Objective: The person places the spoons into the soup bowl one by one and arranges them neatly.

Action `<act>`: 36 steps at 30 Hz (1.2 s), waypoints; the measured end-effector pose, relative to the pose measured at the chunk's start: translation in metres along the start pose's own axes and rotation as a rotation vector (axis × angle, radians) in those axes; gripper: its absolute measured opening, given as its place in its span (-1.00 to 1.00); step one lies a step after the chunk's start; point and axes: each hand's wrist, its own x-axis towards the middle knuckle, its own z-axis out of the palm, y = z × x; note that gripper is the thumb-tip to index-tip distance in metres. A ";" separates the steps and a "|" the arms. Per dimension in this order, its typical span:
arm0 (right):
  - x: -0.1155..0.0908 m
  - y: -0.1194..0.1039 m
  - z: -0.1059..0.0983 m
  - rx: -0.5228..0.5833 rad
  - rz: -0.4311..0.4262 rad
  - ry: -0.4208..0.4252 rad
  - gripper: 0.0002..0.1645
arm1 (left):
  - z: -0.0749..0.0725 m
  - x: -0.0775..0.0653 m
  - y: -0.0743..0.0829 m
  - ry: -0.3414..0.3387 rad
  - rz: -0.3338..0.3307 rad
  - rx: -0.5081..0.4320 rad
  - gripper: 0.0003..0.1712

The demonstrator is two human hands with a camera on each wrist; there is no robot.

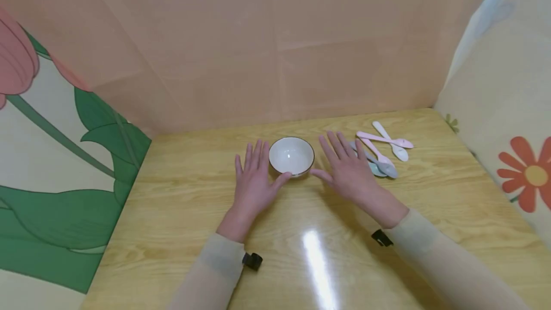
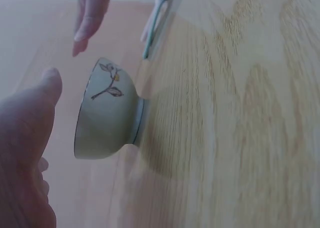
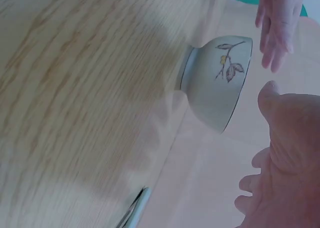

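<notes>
A white bowl (image 1: 292, 156) with a dark rim stands upright on the wooden table; the wrist views show a branch-and-leaf pattern on its outside. To its left is my left hand (image 1: 255, 181), fingers straight and spread, its thumb overlapping the near rim in the head view. My right hand (image 1: 347, 170) is on the other side, fingers stretched out, thumb pointing toward the bowl (image 3: 220, 83). Both hands hold nothing. Beside and partly behind the right hand lie several plastic spoons in pink, white, grey and green, among them a pink spoon (image 1: 384, 139) and a grey spoon (image 1: 388, 170).
The wooden table (image 1: 181, 214) ends at a pink cloth backdrop (image 1: 215, 51) behind the bowl. A flower-printed sheet (image 1: 486, 99) borders the right side, and a leaf-and-tulip print (image 1: 64, 224) the left. A white spoon (image 1: 400, 153) lies crossed under the pink one.
</notes>
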 end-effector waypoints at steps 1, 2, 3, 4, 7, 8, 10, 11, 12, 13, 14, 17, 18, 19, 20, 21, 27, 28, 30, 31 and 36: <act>0.000 0.001 0.000 0.003 0.003 -0.005 0.15 | 0.001 0.000 0.000 0.002 -0.003 -0.011 0.28; 0.000 0.002 0.000 0.007 0.005 -0.008 0.15 | 0.002 0.001 0.000 0.002 -0.006 -0.018 0.28; -0.001 0.003 0.000 0.009 0.008 -0.011 0.15 | 0.003 0.002 0.000 0.002 -0.010 -0.025 0.28; -0.001 0.004 0.000 0.010 0.010 -0.012 0.14 | 0.004 0.002 0.000 0.000 -0.013 -0.029 0.28; -0.001 0.007 0.000 0.012 0.013 -0.010 0.14 | 0.007 0.004 0.000 0.004 -0.016 -0.043 0.28; -0.001 0.009 -0.001 0.011 0.014 -0.011 0.14 | 0.008 0.004 0.000 0.006 -0.016 -0.045 0.28; -0.002 0.011 -0.002 0.013 0.017 -0.012 0.13 | 0.010 0.005 0.000 0.010 -0.015 -0.053 0.28; -0.001 0.013 -0.003 0.014 0.018 -0.012 0.13 | 0.010 0.005 0.000 0.013 -0.014 -0.058 0.28; -0.001 0.014 -0.004 0.016 0.020 -0.014 0.13 | 0.011 0.005 0.000 0.012 -0.015 -0.064 0.28; -0.001 0.015 -0.004 0.018 0.023 -0.013 0.13 | 0.012 0.006 0.000 0.014 -0.015 -0.069 0.27; -0.002 0.017 -0.005 0.018 0.026 -0.010 0.14 | 0.013 0.006 0.000 0.013 -0.017 -0.076 0.27; -0.002 0.022 -0.005 0.019 0.039 -0.004 0.14 | 0.015 0.007 -0.001 0.015 -0.019 -0.094 0.26; -0.002 0.024 -0.004 0.023 0.046 -0.003 0.15 | 0.016 0.008 -0.001 0.015 -0.021 -0.099 0.25; -0.002 0.026 -0.004 0.025 0.053 -0.002 0.15 | 0.016 0.008 -0.001 0.020 -0.021 -0.107 0.24; -0.003 0.028 -0.004 0.027 0.058 -0.002 0.15 | 0.017 0.008 -0.001 0.021 -0.021 -0.114 0.24; -0.003 0.031 -0.004 0.029 0.063 -0.004 0.15 | 0.018 0.009 -0.001 0.022 -0.022 -0.122 0.24; -0.005 0.042 -0.004 0.029 0.076 0.008 0.15 | 0.024 0.011 0.000 0.026 -0.034 -0.206 0.28; -0.005 0.044 -0.004 0.025 0.076 0.010 0.15 | 0.026 0.011 0.000 0.026 -0.035 -0.221 0.29; -0.006 0.048 -0.004 0.019 0.080 0.006 0.15 | 0.028 0.011 0.000 0.028 -0.041 -0.244 0.30; -0.007 0.050 -0.003 0.016 0.082 0.004 0.15 | 0.030 0.011 0.000 0.030 -0.043 -0.256 0.30; -0.008 0.058 -0.001 0.030 0.101 -0.012 0.15 | 0.036 0.012 -0.001 0.041 -0.055 -0.291 0.30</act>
